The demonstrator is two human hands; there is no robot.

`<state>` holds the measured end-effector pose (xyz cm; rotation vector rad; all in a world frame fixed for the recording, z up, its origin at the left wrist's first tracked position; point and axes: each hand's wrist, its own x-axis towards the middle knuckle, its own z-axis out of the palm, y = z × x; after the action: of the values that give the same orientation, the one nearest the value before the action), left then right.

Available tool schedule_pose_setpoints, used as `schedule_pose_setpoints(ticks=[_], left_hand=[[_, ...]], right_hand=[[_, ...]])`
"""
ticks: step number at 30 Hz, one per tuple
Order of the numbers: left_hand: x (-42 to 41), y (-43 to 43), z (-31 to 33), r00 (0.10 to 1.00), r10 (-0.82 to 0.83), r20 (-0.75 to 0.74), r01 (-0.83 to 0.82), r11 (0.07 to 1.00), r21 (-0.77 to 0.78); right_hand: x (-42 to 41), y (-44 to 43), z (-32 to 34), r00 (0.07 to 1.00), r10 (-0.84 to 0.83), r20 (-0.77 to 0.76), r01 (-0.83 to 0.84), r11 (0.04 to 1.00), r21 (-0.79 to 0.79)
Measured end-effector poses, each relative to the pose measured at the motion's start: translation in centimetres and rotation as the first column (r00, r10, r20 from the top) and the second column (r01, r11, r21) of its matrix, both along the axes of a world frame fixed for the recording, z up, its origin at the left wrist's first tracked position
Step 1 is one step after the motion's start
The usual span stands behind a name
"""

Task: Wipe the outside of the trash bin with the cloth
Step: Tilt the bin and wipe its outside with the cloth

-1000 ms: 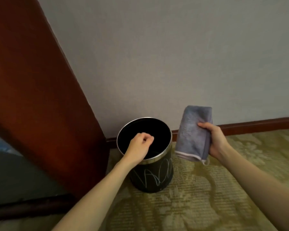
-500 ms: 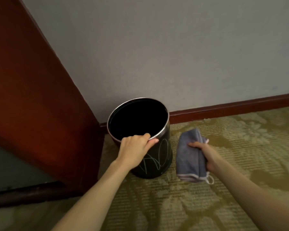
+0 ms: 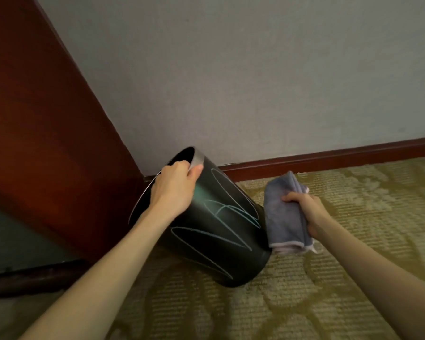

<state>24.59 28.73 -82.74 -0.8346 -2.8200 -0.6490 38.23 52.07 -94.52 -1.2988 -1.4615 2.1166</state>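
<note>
Grey wall [image 3: 255, 82], reddish baseboard [image 3: 329, 157], patterned olive carpet [image 3: 353, 241], perhaps a door [image 3: 35, 119] left.

Only two arms and two hands in view. Left hand [image 3: 174, 190] and right hand [image 3: 309, 214] uncovered, wrists bare as well. Left forearm [image 3: 113, 266] bare all the way to the bottom edge; right forearm [image 3: 378, 273] bare to the lower right corner. Slender in build. Taper smoothly toward each wrist and appear widest nearest the camera. Smooth in surface, with soft shading along the undersides. Faintly ridged with knuckles across the back of the left hand, ending there in a rounded thumb tip [image 3: 196, 171].
</note>
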Motion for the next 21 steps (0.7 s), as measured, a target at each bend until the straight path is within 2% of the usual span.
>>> schedule_pose_setpoints(ticks=[4,8,11,14,17,21], left_hand=[[-1.3,-2.1,-0.1,0.993,-0.107,0.053,0.106,0.994,0.024],[-1.9,-4.3,-0.6,0.993,-0.094,0.072,0.088,0.992,0.086],[-2.4,-5.8,-1.1,0.995,-0.069,0.066,0.061,0.991,0.115],[-2.2,-7.4,-1.3,0.996,-0.089,0.030,0.083,0.984,0.160],[-2.0,-8.7,-1.4,0.994,-0.101,0.044,0.091,0.978,0.188],[-1.3,-9.7,-1.6,0.989,-0.128,0.076,0.110,0.971,0.212]], right_hand=[[-1.1,-2.3,1.0,0.993,0.121,0.014,-0.122,0.991,0.058],[-2.0,-5.1,1.6,0.977,0.213,0.032,-0.214,0.946,0.244],[-2.4,-7.7,1.1,0.964,0.169,0.203,-0.254,0.803,0.539],[-3.5,-8.8,1.1,0.960,0.099,0.263,-0.259,0.674,0.692],[-5.5,-7.9,1.1,0.955,0.100,0.279,-0.275,0.651,0.707],[-8.7,-5.7,1.6,0.889,0.155,0.431,-0.416,0.666,0.619]])
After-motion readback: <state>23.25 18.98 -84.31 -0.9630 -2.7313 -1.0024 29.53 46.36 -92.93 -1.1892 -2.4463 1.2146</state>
